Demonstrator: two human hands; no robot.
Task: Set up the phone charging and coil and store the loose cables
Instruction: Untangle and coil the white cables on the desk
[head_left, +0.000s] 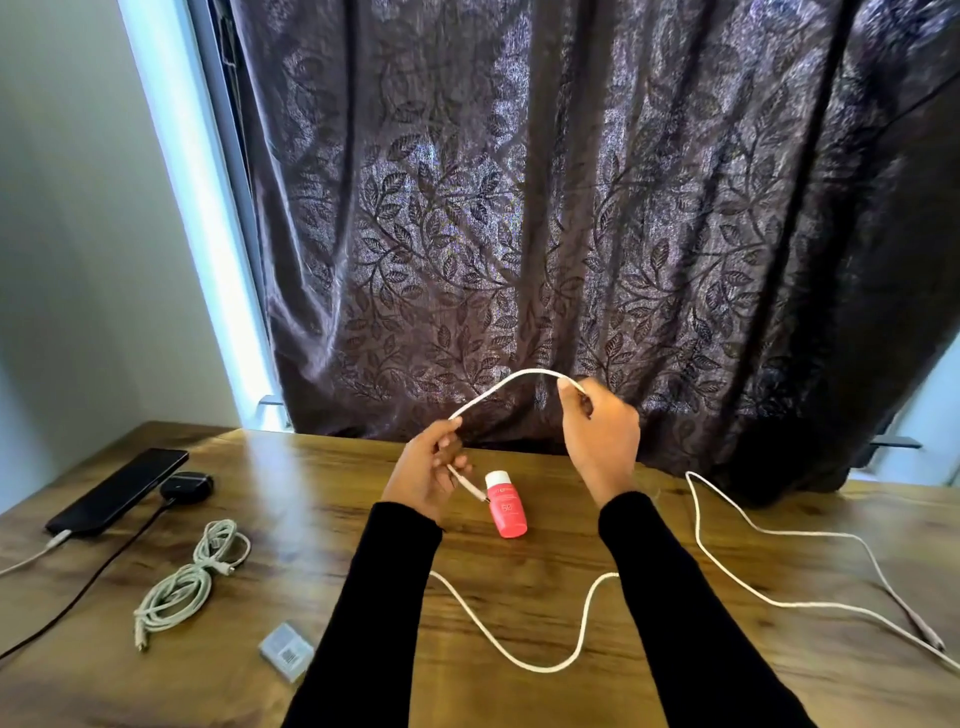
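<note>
Both hands hold the white cable (511, 382) up over the wooden table (322, 467), the left hand (423, 473) pinching near its plug and the right hand (597, 436) pinching farther along, and the long loose tail might snag the pink bottle (505, 504) and knock it away.

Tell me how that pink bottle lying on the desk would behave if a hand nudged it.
The pink bottle lies on its side on the wooden desk, so a sideways nudge would probably roll it. It looks small and plastic, likely light and easily knocked. The white cable arched between both hands could catch it.
</note>
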